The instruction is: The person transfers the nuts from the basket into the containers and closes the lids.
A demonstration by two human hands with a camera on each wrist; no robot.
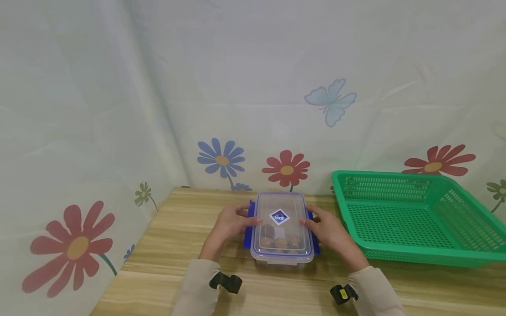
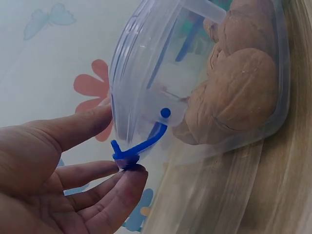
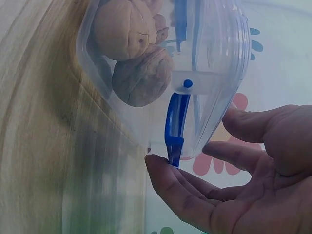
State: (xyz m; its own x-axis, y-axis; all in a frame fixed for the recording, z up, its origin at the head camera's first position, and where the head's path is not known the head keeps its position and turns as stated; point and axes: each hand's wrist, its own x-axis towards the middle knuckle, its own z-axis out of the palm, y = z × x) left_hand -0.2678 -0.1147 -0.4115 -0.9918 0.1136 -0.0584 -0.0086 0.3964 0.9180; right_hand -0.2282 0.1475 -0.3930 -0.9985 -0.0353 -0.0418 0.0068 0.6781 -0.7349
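A clear plastic food container [image 1: 281,201] with a blue-lined lid and blue side latches lies on the wooden table, walnuts [image 2: 241,92] showing through its wall. Its lid sits on top, bearing a blue and white label [image 1: 279,216]. From the left side, my left hand [image 1: 232,220] has its thumb on the lid edge and its fingers at the swung-out left latch [image 2: 146,145]. Opposite, my right hand [image 1: 327,224] places its thumb on the lid edge, with fingertips against the right latch [image 3: 176,117], which hangs away from the lid.
Right of the container stands a green perforated plastic basket [image 1: 411,251]. Wood-grain tabletop [image 1: 166,259] extends to the left and front. A white curtain [image 1: 253,66] printed with flowers and a butterfly hangs behind the table and along its left side.
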